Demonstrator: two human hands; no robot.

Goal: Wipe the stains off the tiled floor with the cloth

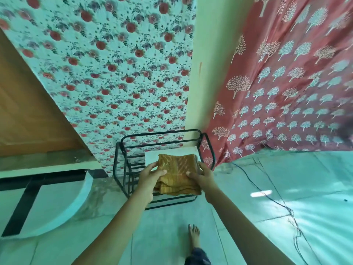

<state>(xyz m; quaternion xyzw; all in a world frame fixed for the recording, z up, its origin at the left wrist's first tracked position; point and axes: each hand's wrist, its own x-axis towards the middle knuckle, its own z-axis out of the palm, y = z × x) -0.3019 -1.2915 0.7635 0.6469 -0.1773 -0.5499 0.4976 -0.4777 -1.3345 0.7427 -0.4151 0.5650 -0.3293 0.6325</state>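
Observation:
A folded mustard-yellow cloth (176, 174) with faint stripes is held over the top of a black metal rack (131, 148). My left hand (149, 177) grips its left edge, thumb on top. My right hand (202, 175) holds its right side, fingers laid over the cloth. The pale tiled floor (164, 232) spreads below, glossy with reflections; no stain on it stands out clearly from here.
A floral sheet (118, 73) hangs behind the rack and a red tree-print curtain (286, 92) hangs at right. A thin dark cable (275, 201) runs across the floor at right. My bare foot (193, 238) stands near the bottom. A white curved step (63, 205) lies at left.

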